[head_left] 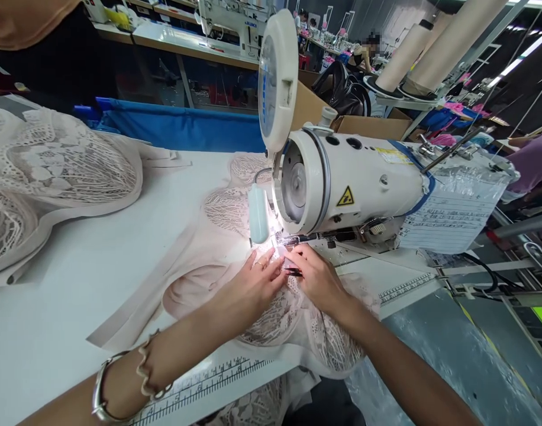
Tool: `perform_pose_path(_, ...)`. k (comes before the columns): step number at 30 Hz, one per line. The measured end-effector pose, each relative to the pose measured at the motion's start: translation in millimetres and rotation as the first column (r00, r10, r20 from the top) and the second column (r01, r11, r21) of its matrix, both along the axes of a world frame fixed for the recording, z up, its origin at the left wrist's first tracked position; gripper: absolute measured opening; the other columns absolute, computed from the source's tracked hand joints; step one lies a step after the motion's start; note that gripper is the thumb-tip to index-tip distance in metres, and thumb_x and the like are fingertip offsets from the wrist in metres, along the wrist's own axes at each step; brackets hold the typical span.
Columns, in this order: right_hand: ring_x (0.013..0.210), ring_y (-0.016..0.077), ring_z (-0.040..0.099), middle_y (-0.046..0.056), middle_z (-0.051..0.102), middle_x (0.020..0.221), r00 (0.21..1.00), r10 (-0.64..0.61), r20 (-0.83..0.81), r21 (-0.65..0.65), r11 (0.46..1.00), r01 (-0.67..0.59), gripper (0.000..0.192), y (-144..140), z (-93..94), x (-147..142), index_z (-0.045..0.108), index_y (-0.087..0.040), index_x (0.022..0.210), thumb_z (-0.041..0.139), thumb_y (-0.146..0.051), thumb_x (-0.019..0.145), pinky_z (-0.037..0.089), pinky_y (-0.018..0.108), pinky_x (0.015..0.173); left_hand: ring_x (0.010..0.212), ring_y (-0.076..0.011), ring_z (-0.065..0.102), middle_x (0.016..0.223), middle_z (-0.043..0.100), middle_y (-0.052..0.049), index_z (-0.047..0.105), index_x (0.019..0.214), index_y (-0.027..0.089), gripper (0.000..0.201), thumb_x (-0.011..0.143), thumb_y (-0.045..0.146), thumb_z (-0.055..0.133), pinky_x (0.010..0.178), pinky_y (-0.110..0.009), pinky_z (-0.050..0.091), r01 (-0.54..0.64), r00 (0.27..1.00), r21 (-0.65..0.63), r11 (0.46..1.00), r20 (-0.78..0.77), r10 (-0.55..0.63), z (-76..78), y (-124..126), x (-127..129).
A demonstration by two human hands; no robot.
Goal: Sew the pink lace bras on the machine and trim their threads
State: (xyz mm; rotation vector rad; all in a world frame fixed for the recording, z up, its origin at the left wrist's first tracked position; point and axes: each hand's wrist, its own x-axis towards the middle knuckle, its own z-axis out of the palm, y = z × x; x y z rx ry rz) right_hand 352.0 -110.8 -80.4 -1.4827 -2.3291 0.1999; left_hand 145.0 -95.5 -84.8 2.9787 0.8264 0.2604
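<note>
A pale pink lace bra (pixel 268 319) lies under the head of a white sewing machine (pixel 364 177), its cups and bands spread on the table. My left hand (pixel 253 287) rests on the fabric just in front of the lit needle area, fingers stretched out and slightly apart. Beside it, my right hand (pixel 318 278) is closed in a pinch around a small dark tool (pixel 293 272); most of the tool is hidden by the fingers. Both hands' fingertips are close to a small pale piece at the needle. A pale green lamp (pixel 258 214) hangs left of the needle.
More lace bras (pixel 76 171) are piled at the left of the white table (pixel 53 331). A printed ruler (pixel 200 387) runs along its front edge. Behind are a blue cloth (pixel 186 125), a cardboard box (pixel 373 126) and thread cones (pixel 457 47). Another person (pixel 35 53) stands at the upper left.
</note>
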Motion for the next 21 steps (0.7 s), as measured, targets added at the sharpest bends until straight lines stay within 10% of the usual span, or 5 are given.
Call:
perform_pose_path(13,0.082,0.0213,0.063,0.008,0.071,0.097,0.975,-0.036,0.219,0.058,0.998,0.024,0.025,22,8.8,-15,0.069,-0.018,0.096,0.048,-0.005,0.093,0.044,0.029,0.067,0.115,-0.0258,0.062,0.120,0.069,-0.010,0.068,0.114,0.019,0.030,0.094,0.009,0.048,0.107,-0.049,0.046,0.069,0.970,-0.126,0.990,0.239,-0.037,19.5,31,-21)
perform_pose_path(21,0.081,0.0180,0.059,0.004,0.062,0.099,0.977,-0.151,0.148,0.017,0.989,0.150,0.032,-20,26.8,-6,0.066,-0.023,0.103,0.046,-0.002,0.090,0.036,0.027,0.058,0.101,-0.0279,0.062,0.110,0.067,-0.016,0.066,0.103,0.013,0.019,0.100,0.020,0.049,0.084,-0.042,0.048,0.072,0.984,0.089,0.993,0.157,-0.085,19.0,18,-12)
